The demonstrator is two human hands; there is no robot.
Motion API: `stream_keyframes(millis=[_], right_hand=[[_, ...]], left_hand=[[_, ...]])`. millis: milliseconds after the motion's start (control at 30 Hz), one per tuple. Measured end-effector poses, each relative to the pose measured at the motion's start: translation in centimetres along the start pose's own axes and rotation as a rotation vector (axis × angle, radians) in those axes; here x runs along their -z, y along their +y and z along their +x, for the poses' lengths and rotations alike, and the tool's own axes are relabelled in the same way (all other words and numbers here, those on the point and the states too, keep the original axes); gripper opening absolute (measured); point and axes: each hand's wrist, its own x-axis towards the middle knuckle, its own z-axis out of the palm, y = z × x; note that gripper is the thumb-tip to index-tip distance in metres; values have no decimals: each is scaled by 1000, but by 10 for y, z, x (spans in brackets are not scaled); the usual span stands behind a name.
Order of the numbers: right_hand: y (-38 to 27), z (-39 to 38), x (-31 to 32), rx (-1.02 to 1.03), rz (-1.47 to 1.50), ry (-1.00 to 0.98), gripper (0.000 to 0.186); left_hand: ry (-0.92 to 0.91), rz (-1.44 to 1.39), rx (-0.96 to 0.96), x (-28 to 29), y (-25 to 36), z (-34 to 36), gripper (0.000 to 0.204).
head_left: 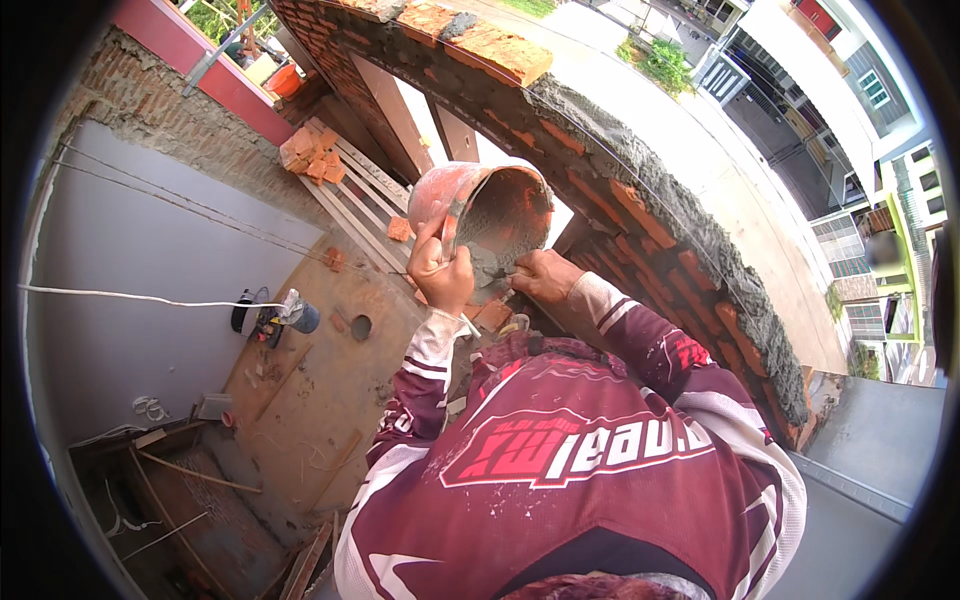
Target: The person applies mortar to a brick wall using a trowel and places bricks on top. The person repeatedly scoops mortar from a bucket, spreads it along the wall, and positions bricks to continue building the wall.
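Note:
A reddish, mortar-smeared bucket [432, 190] is tipped on its side in front of me, its mouth turned to the right. My left hand [441, 270] grips the bucket by its near side at the rim, fingers closed. Wet grey mortar [487, 262] lies at the lower lip and coats the inside wall. Close to that lip, my right hand [546, 276] is closed around what looks like a mortar-coated trowel; its handle is hidden in the fist. Beside the bucket runs a brick wall [640, 215] topped with fresh mortar.
A taut string line follows the wall top, where orange bricks [490, 50] lie at the far end. Broken bricks [312, 152] sit on wooden planks [365, 195] to the left. Far below are a floor with a dark bucket [303, 316] and a white cable [150, 297] strung across.

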Motion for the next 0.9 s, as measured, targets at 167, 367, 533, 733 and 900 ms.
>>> stream_keyframes(millis=[167,367,533,733,900], right_hand=[[-3,-4,-8,-99,-9,75,44],[-13,20,22,-43,-294,29,42],[-39,54,17,222,-215,-103,40],[-50,136,29,197,307,-238,37],[-6,192,78,-232,661,375,30]], left_hand=[[289,-388,575,17,-36,-16,22],[662,-312,1093,52,-82,-53,30],[849,-258,1164,102,-82,-100,41],[983,-157,1131,159,-71,-147,47],[966,-44,1130,182,-79,-162,31]])
